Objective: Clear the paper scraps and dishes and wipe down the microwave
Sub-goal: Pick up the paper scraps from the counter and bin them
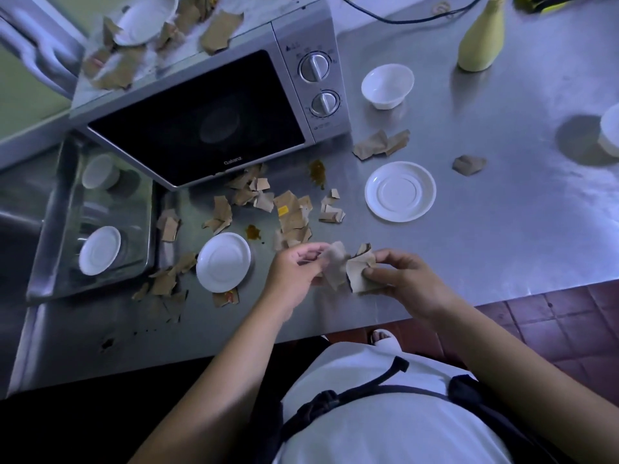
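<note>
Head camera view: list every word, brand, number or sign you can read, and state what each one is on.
"Galanz": on the lower edge of the microwave door.
Markings around the upper dial and the lower dial: too small and blurred to read.
Small line of print under the lower dial: blurred, unreadable.
Red and yellow print on the paper scrap at the near saucer: unreadable.
Nothing else legible.

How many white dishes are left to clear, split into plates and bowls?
Plates: 4 (front plate, right plate, sink plate, microwave-top plate)
Bowls: 3 (middle bowl, edge bowl cut off by the frame, sink bowl)
Total: 7 white dishes
</note>
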`<action>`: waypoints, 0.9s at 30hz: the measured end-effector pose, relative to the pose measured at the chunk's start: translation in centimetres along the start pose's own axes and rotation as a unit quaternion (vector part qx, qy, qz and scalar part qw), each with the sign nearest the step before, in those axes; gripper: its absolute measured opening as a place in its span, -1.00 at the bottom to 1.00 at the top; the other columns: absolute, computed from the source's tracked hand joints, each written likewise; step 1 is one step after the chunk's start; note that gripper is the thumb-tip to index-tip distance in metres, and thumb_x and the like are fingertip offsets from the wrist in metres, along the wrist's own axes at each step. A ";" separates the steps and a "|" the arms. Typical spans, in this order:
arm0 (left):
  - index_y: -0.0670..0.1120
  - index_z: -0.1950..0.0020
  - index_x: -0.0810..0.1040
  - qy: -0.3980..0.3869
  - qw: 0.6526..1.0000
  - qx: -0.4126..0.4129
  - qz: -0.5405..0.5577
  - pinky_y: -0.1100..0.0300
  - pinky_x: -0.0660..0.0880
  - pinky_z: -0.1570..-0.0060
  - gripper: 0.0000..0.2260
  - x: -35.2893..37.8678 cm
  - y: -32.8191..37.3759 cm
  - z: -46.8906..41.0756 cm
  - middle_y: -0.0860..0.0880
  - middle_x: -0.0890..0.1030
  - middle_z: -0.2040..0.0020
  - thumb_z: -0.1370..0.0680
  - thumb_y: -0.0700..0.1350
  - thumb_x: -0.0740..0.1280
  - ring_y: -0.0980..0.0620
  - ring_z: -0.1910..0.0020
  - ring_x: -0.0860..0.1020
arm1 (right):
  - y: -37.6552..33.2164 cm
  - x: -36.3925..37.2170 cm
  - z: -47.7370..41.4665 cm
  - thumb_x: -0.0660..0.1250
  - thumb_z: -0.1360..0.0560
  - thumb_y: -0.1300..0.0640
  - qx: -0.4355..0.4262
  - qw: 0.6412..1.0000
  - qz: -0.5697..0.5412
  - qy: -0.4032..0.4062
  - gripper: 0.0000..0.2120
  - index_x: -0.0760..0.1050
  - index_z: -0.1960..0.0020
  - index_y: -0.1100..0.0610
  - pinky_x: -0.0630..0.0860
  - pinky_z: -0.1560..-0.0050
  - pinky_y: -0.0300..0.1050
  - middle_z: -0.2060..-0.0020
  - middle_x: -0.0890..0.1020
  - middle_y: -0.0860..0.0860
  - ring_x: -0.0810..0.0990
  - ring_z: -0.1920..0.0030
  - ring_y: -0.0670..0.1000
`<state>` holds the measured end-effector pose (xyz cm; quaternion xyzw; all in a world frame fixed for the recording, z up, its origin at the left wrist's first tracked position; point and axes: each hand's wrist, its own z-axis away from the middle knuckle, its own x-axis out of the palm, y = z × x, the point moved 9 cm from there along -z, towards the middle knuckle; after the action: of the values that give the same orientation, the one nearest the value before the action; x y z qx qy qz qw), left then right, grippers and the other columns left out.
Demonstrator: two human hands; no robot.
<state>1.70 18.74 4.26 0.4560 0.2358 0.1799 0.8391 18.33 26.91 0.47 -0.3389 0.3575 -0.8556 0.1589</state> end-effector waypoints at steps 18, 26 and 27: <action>0.02 -0.05 0.64 0.051 0.972 -0.003 -0.227 0.12 0.59 -0.01 -0.89 -0.3 -2.2 -1.7 0.02 0.67 0.00 -0.57 -0.15 0.36 0.00 -0.05 0.64 | -0.4 -4.7 1.3 0.46 -0.46 0.38 -0.058 0.987 0.036 0.143 -0.81 0.63 0.02 0.14 0.53 0.34 -0.28 0.30 0.70 0.02 0.66 0.31 -0.06; 0.08 -0.33 0.42 0.014 0.890 -0.028 -0.455 -0.03 0.48 -0.20 -0.48 0.7 -4.7 -5.0 -0.04 0.35 -0.32 -0.42 0.03 0.50 -0.12 -0.30 0.39 | 0.0 -8.0 3.3 0.42 -0.47 0.35 -0.062 0.983 0.011 0.170 -0.82 0.68 0.14 0.10 0.62 0.02 0.23 0.16 0.70 0.18 0.67 0.14 0.21; 0.07 -0.27 0.44 0.019 0.889 -0.026 -0.457 -0.01 0.47 -0.19 -0.53 0.8 -4.7 -5.2 -0.05 0.33 -0.31 -0.42 0.01 0.51 -0.13 -0.30 0.37 | 0.2 -8.1 3.6 0.41 -0.48 0.36 -0.061 0.983 0.011 0.172 -0.82 0.68 0.14 0.10 0.59 -0.04 0.29 0.15 0.69 0.19 0.67 0.12 0.22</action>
<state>-0.18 20.26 -2.42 0.2720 0.4295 -0.2084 0.8355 26.66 29.19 -1.59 -0.1921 0.4350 -0.8757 0.0837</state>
